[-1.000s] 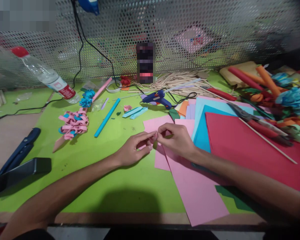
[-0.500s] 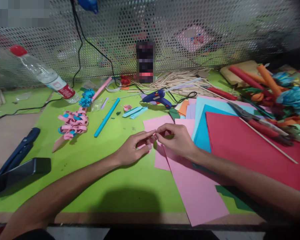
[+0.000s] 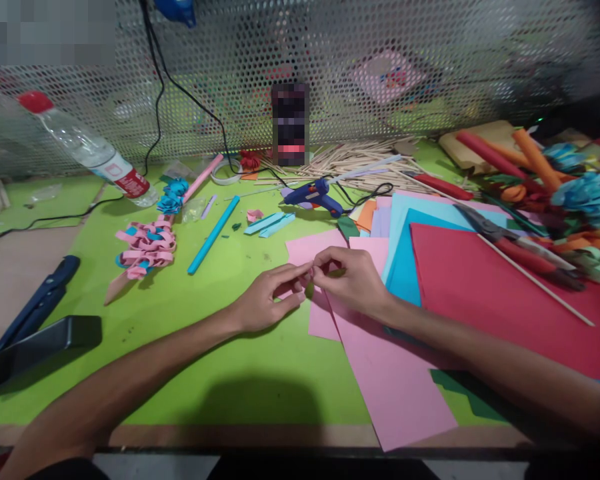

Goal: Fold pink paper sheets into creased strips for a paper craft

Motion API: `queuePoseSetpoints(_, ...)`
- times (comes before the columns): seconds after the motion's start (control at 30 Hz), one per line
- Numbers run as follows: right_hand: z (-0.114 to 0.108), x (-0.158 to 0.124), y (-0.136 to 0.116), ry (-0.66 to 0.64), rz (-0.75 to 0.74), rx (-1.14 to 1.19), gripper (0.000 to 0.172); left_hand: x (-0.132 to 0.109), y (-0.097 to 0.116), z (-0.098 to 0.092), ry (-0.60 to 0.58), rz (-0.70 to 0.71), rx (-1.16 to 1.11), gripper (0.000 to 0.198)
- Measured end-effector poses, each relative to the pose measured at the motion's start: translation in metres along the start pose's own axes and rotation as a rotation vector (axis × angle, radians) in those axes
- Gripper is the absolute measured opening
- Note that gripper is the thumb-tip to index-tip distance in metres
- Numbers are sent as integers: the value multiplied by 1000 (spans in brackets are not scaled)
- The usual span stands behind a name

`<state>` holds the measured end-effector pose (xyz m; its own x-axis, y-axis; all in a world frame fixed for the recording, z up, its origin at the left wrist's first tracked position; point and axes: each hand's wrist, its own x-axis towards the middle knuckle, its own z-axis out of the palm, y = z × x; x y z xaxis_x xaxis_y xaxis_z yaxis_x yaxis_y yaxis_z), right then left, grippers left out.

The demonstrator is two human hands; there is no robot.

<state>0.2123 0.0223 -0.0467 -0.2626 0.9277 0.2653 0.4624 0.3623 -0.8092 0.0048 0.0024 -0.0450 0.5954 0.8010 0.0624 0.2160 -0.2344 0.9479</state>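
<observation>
Over the middle of the green tabletop, my left hand and my right hand meet at the fingertips. Between them they pinch a small pink paper strip, mostly covered by the fingers. My right thumb and index finger are pressed together on it, while my left fingers curl around from the other side. Pink paper sheets lie under and beside my right hand. Beyond the hands rests a blue glue gun. Folded light blue paper strips and a rolled blue paper tube lie farther left.
At left are a pink and blue paper-loop piece, a water bottle, a dark stapler and a black box. Red paper bears pliers and a stick. Wooden sticks and a phone stand behind.
My fingertips have shifted slightly on the pink paper strip, and my left hand has edged a little to the right. Everything else stays in place.
</observation>
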Motion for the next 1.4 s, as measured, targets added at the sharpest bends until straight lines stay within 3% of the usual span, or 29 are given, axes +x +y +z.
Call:
queuePoseSetpoints(0.33, -4, 0, -4, -16, 31, 26, 8, -1, 0, 1, 2, -78, -158, 54)
queuePoseSetpoints(1.0, 0, -3, -1, -16, -13, 27, 6, 0, 0, -1, -12, -19, -45, 53)
queuePoseSetpoints(1.4, -5, 2, -2, 0, -1, -28, 7, -1, 2, 0, 12, -90, -115, 50)
